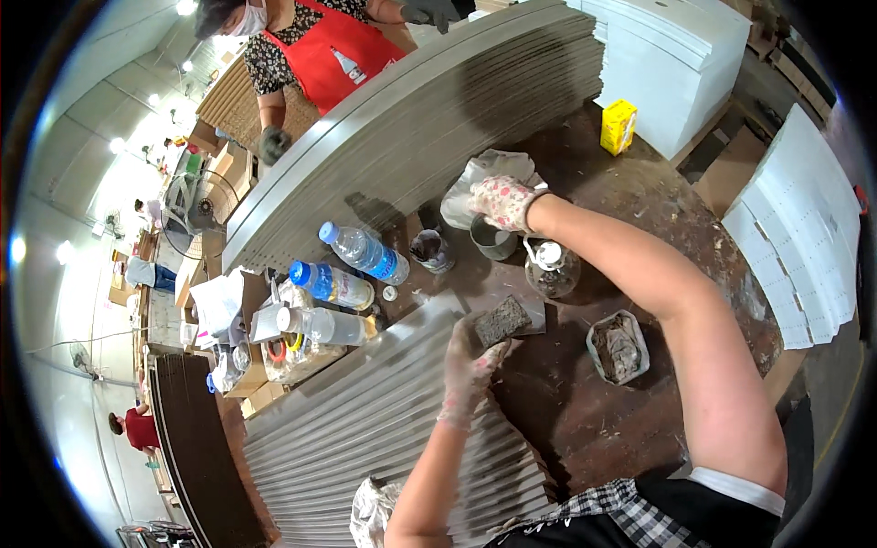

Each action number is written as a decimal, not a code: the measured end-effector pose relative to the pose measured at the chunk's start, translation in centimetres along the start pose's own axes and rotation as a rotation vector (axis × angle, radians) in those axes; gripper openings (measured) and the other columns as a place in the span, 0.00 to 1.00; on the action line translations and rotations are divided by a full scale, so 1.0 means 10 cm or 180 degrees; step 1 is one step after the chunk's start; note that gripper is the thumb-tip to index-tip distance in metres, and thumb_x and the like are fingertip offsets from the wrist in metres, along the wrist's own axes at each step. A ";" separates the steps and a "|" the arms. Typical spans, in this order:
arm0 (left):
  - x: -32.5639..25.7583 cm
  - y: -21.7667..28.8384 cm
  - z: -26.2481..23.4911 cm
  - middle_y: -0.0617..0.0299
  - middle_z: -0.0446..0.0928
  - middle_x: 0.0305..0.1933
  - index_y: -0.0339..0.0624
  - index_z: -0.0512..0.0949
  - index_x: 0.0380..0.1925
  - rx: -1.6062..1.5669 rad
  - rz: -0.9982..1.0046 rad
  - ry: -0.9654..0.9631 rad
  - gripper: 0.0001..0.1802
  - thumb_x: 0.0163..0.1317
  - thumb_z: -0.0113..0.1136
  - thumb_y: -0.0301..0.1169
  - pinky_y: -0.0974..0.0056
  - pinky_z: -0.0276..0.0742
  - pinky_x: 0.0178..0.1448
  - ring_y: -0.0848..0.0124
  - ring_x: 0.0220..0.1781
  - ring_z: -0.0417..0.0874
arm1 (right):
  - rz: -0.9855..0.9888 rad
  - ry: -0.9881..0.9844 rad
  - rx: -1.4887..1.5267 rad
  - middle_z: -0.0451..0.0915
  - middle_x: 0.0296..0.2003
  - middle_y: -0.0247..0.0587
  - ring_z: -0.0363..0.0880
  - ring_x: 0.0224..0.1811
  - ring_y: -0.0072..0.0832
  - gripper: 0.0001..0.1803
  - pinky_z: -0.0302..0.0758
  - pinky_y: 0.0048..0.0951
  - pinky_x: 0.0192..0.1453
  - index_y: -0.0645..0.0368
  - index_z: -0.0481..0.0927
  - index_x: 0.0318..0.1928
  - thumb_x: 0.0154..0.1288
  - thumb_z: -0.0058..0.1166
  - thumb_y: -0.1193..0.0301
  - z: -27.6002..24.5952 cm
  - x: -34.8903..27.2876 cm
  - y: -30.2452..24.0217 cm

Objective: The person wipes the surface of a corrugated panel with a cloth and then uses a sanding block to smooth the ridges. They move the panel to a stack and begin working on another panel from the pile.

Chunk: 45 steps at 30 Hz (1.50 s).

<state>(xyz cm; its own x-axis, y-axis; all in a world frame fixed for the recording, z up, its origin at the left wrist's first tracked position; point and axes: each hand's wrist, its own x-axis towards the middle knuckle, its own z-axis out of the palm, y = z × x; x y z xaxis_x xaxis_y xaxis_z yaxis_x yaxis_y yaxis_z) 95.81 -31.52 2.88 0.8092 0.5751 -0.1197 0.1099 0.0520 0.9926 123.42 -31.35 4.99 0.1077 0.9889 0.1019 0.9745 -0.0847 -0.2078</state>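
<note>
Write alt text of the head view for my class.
Someone's left hand holds a rough grey block beside a ridged grey stack; the gloved right hand is at a pale crumpled sheet. A co-worker is opposite.

The right glove [504,202] is white with pink spots, the block [503,320] grey-brown, the box [618,126] yellow, the apron [322,55] red.

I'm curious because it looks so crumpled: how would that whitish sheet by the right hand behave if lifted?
The whitish sheet would probably droop, judging by its loose folds and wavy edge. It looks thin, so it's likely light for its size.
</note>
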 end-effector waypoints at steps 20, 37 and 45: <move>0.59 -0.17 0.02 0.56 0.74 0.54 0.35 0.68 0.56 0.0266 0.0100 -0.0227 0.31 0.52 0.69 0.23 0.65 0.71 0.61 0.69 0.56 0.74 | 0.0748 -0.0387 -0.0279 0.83 0.35 0.51 0.82 0.43 0.46 0.13 0.77 0.44 0.47 0.59 0.81 0.40 0.60 0.57 0.64 -0.05 -0.18 0.00; 0.73 -0.29 -0.04 0.54 0.73 0.57 0.32 0.64 0.62 0.0476 0.0369 -0.0330 0.35 0.53 0.68 0.22 0.64 0.66 0.67 0.68 0.60 0.73 | 0.0225 -0.0482 -0.0172 0.82 0.34 0.47 0.81 0.41 0.44 0.08 0.76 0.41 0.45 0.59 0.79 0.35 0.57 0.58 0.69 0.01 -0.17 -0.06; 0.60 -0.12 -0.04 0.55 0.73 0.57 0.34 0.67 0.59 0.0826 0.0081 -0.0259 0.31 0.55 0.66 0.21 0.66 0.71 0.62 0.70 0.58 0.74 | 0.0404 -0.0215 -0.0091 0.81 0.29 0.50 0.82 0.35 0.46 0.07 0.77 0.45 0.39 0.56 0.78 0.35 0.57 0.54 0.68 -0.10 -0.28 -0.16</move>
<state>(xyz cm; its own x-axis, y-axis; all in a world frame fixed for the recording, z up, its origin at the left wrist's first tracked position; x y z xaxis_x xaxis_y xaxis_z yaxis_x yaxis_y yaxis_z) 100.26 -27.79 0.98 0.8562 0.5054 -0.1066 0.2247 -0.1786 0.9579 121.76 -34.10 6.02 0.2180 0.9759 0.0108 0.9592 -0.2122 -0.1870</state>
